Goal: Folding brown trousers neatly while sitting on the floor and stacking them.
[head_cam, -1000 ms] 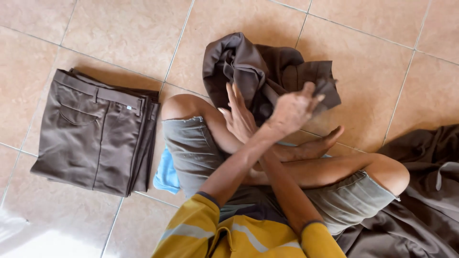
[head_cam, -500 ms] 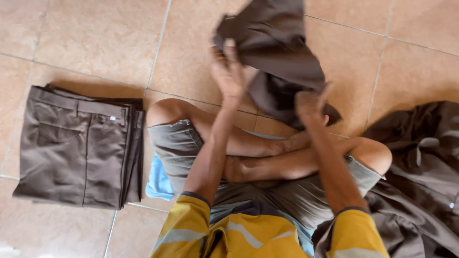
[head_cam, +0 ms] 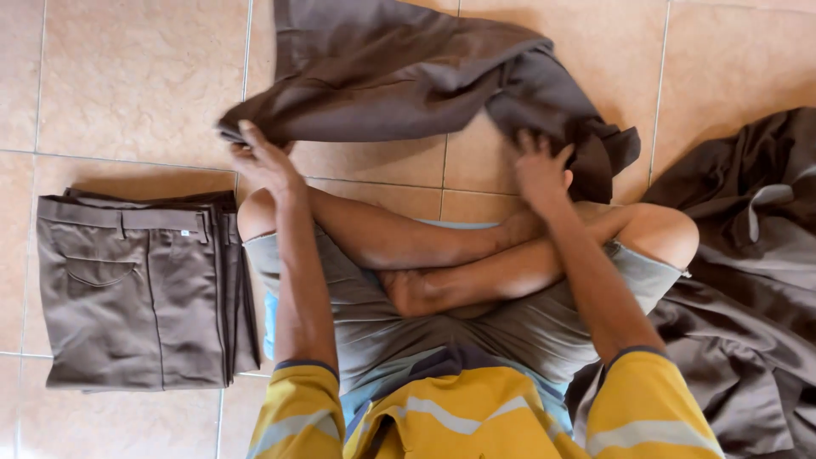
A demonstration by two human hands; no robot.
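Trousers (head_cam: 399, 85) now spread between hands

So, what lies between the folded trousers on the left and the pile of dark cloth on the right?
In the head view, the person's crossed bare legs in grey shorts lie between the folded trousers and the pile of dark cloth.

The person sits cross-legged on the tiled floor (head_cam: 127, 76). Taking the crossed legs (head_cam: 442, 255) as the landmark: a pair of trousers (head_cam: 399, 76) lies spread on the floor ahead of them, with the left hand (head_cam: 265, 161) at its left end and the right hand (head_cam: 542, 170) at its right end. A stack of folded trousers (head_cam: 136, 289) lies to the left of the legs. A heap of loose garments (head_cam: 748, 289) lies to their right, touching the right knee.
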